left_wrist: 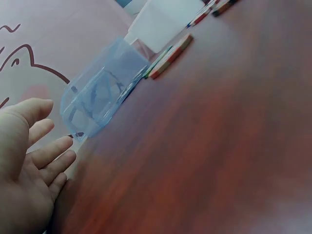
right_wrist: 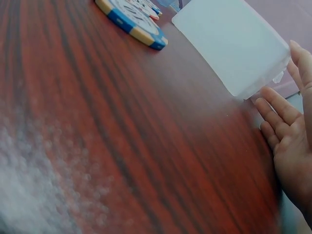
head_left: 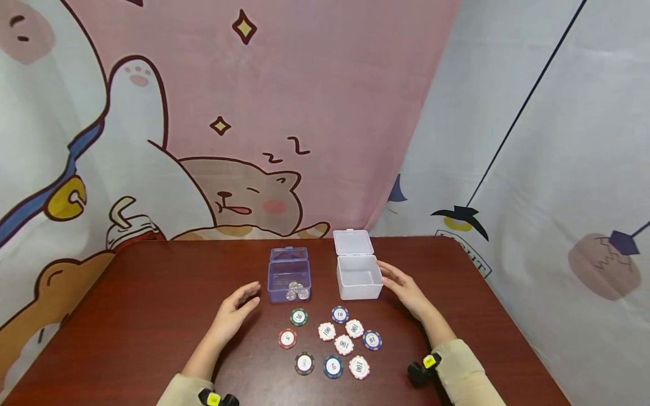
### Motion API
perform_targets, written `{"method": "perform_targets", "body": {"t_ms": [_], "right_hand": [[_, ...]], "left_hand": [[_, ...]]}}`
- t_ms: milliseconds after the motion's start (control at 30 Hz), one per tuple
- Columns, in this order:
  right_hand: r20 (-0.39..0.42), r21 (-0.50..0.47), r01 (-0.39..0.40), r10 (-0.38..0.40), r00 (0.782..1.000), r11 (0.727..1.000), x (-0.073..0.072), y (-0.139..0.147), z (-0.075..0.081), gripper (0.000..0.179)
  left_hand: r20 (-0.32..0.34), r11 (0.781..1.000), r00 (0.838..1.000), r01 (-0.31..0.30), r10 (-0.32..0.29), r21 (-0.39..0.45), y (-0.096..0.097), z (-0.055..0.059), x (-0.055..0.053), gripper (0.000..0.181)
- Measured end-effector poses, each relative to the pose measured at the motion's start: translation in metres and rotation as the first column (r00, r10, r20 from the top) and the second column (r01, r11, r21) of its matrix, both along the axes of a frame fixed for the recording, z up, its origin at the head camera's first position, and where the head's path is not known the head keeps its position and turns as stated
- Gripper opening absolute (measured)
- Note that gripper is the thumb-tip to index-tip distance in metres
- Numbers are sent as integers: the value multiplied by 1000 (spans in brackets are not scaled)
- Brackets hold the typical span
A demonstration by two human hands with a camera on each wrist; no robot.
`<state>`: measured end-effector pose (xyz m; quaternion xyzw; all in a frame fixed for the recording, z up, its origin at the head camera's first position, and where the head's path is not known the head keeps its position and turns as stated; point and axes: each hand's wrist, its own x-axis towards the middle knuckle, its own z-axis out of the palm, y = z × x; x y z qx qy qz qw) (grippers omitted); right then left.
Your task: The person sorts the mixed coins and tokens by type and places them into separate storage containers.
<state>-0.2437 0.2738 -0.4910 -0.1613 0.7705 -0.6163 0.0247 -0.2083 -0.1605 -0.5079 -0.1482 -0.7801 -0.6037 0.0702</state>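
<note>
My left hand (head_left: 235, 312) rests on the table left of a blue see-through box (head_left: 289, 276), its fingers relaxed and a little apart from the box wall. Several clear round gems (head_left: 297, 291) lie inside that box, whose lid stands tipped back. To the right is a white box (head_left: 359, 277) with its lid (head_left: 352, 242) also tipped back. My right hand (head_left: 404, 288) lies beside it, fingertips right at its right wall. In the right wrist view its fingers (right_wrist: 275, 105) are loosely extended near the box corner. Neither hand holds anything.
Several poker chips lie flat in front of the boxes, among them a green chip (head_left: 298, 317), a red chip (head_left: 287, 338), a blue chip (head_left: 372, 340) and a white chip (head_left: 359, 367). The brown table (head_left: 167, 316) ends at a printed cloth (head_left: 315, 84).
</note>
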Motion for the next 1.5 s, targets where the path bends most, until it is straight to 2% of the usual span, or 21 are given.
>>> {"method": "perform_targets", "body": {"t_ms": [100,200,433,500,567,667,733,900,1000,1100,1300,1500], "right_hand": [[1,-9,-4,4,1000,1000,0,-1,0,47],[8,-16,-6,6,1000,1000,0,-2,0,47],[9,-16,3,-2,1000,1000,1,-3,1,47],[8,-11,8,-8,1000,1000,1,-2,1,47],[9,-7,15,-15,1000,1000,0,-2,1,47],[9,-1,20,-20,1000,1000,0,-2,0,47],[10,1,22,-22,1000,1000,-1,-2,0,47],[10,-11,20,-20,1000,1000,-1,-2,-1,47],[5,-17,15,-15,1000,1000,0,-2,-1,47],[1,-17,12,-12,1000,1000,-1,-3,-1,47],[1,10,20,-20,1000,1000,1,-4,2,47],[-3,28,33,-33,999,999,2,-4,3,47]], "left_hand": [[-17,1000,1000,-12,12,-21,-4,-10,5,34],[-13,1000,1000,-10,9,-21,-7,-13,13,31],[32,994,999,46,-43,-103,-5,-10,29,34],[26,988,998,56,-53,-145,-2,-7,33,35],[-19,980,998,59,-64,-190,1,-5,37,36],[-83,969,993,59,-81,-240,3,-6,39,38],[-96,964,990,74,-102,-257,3,-7,39,39],[-42,951,988,128,-146,-283,3,-7,39,41],[-39,936,981,167,-189,-309,5,-8,39,43],[-60,918,976,176,-211,-355,10,-8,39,45],[-54,884,983,134,-176,-449,21,-6,41,51],[-57,834,990,78,-130,-546,31,-3,42,52]]}}
